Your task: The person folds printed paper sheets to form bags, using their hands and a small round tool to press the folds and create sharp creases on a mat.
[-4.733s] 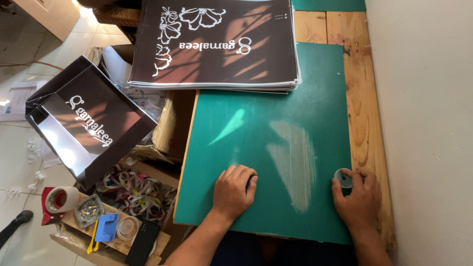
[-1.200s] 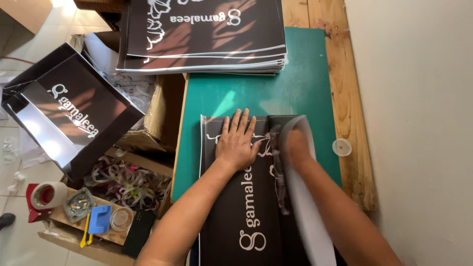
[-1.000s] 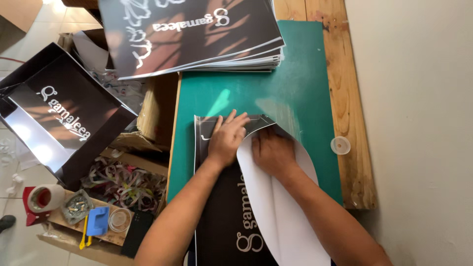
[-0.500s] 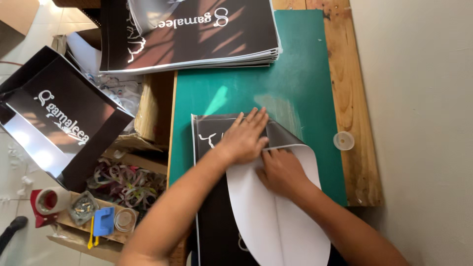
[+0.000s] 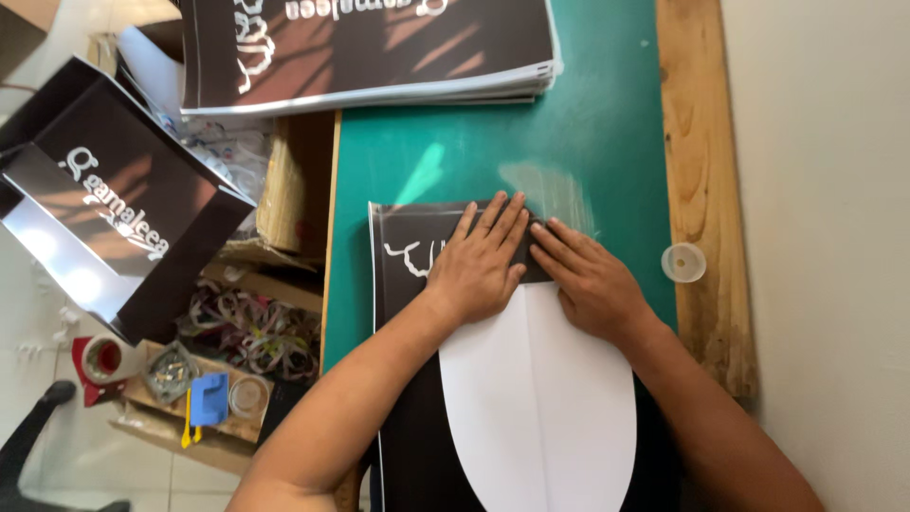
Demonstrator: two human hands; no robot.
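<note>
The printed black sheet, partly hidden by its white folded-over flap and cut off below, lies on the green cutting mat, pressed beneath the flat, open, empty left hand and right hand.

A stack of black printed sheets with white lettering and white edges lay at the far end of the green mat, overhanging its left edge. One black printed sheet, folded so its white underside faced up, lay at the mat's near edge. An assembled black rectangular bag with white lettering stood beyond the mat's left edge. No screens were visible.
</note>
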